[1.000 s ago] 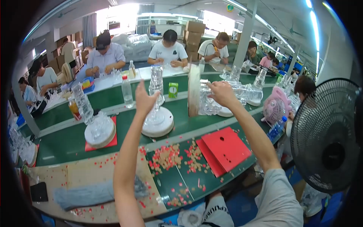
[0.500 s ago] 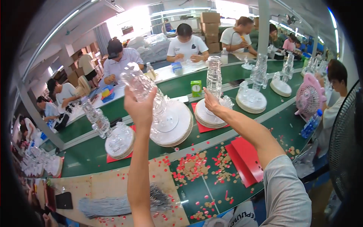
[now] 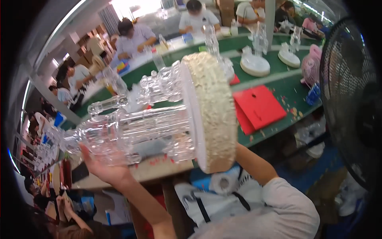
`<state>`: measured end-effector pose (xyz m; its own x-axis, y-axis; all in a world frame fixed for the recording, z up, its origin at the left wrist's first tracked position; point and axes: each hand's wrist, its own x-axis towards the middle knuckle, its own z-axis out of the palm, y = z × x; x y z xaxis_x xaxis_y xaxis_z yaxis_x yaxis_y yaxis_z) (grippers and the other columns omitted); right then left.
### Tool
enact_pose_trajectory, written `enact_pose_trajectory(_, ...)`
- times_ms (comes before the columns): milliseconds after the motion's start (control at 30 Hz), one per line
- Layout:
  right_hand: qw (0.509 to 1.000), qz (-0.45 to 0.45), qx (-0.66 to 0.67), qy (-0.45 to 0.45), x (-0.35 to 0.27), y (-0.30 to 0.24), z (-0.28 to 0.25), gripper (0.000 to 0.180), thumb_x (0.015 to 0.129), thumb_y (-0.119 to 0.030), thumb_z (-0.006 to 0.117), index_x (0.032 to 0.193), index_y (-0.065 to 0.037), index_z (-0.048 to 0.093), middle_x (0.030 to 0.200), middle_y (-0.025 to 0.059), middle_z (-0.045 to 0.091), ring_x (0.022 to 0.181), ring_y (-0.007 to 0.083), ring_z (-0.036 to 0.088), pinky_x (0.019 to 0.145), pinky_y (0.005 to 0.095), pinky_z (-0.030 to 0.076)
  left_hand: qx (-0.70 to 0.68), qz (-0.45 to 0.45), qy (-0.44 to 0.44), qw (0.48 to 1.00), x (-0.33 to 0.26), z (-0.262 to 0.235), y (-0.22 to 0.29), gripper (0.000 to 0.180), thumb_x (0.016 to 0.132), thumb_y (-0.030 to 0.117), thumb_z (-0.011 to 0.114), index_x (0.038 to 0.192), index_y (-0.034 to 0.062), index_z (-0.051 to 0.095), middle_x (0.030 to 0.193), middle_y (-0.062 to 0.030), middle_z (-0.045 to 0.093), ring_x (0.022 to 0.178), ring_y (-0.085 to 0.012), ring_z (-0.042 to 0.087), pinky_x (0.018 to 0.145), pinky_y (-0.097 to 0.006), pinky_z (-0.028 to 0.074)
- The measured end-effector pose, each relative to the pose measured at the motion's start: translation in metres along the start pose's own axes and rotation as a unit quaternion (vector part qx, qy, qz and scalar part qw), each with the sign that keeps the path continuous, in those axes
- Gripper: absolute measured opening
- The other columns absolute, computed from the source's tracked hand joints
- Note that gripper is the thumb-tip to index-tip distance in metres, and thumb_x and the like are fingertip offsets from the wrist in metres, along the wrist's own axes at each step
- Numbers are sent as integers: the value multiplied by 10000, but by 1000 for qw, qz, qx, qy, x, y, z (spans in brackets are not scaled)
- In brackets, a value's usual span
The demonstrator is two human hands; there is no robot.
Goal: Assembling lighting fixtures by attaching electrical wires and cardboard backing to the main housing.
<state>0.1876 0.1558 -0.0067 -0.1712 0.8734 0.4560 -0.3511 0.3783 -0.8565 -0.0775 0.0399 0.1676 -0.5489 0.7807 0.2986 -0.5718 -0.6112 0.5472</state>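
Note:
A large clear plastic tower model [image 3: 153, 123] lies tipped on its side in the air before me, its top toward the left. Its thick round base [image 3: 211, 113] stands on edge, with a rough whitish underside facing right. My left hand [image 3: 107, 165] is closed around the clear tower from below, near its upper part, its fingers partly seen through the plastic. My right forearm [image 3: 254, 163] reaches up behind the base, which hides the right hand and its fingers.
Folded red boards [image 3: 260, 107] lie on the green table right of the base. More clear towers stand on white round bases [image 3: 254, 65] farther back. A black fan [image 3: 350, 99] and a pink fan [image 3: 312, 65] are at right. Co-workers [image 3: 197, 20] sit across; another person's hands [image 3: 65, 205] show lower left.
The tower model has come up off the table and turned onto its side, top to the left. My right hand has left the neighbouring tower and gone behind the base. The view has shifted.

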Motion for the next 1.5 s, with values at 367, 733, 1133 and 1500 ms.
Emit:
enact_pose_trajectory(367, 897, 265, -98, 340, -370, -116, -105, 544, 1121, -330, 409, 1529, 30, 419, 1508, 128, 514, 1360, 202, 498, 1157, 319, 362, -183, -572, 61, 798, -327, -168, -121, 526, 1050, 423, 497, 1416, 45, 517, 1354, -155, 624, 1208, -308, 616, 1041, -488, 492)
enact_pose_trajectory(733, 795, 270, -442, 316, -356, -149, -51, 464, 1104, -232, 447, 1528, -45, 467, 1489, 158, 564, 1333, 207, 533, 1122, 319, 379, -16, -721, 52, 691, -372, -193, -241, 827, 962, 748, 392, 1474, 113, 527, 1438, -109, 606, 1313, -286, 575, 1121, -475, 420)
enact_pose_trajectory(1133, 800, 169, -545, 184, -302, -113, -5, 575, 992, -74, 525, 1553, -28, 410, 1073, 308, 703, 845, 313, 715, 770, 372, 534, 470, -183, 61, 861, -352, -189, -131, 547, 1053, 369, 489, 1474, 21, 457, 1473, -172, 534, 1352, -302, 519, 1120, -454, 399)
enact_pose_trajectory(1500, 766, 172, -616, 66, -309, -156, 6, 73, 918, -63, 670, 934, 6, 651, 744, 159, 641, 619, 299, 653, 562, 376, 500, 690, 56, -358, 626, -301, -101, -105, 629, 821, 199, 556, 1412, -18, 570, 1408, -143, 636, 1381, -434, 508, 1223, -598, 109)
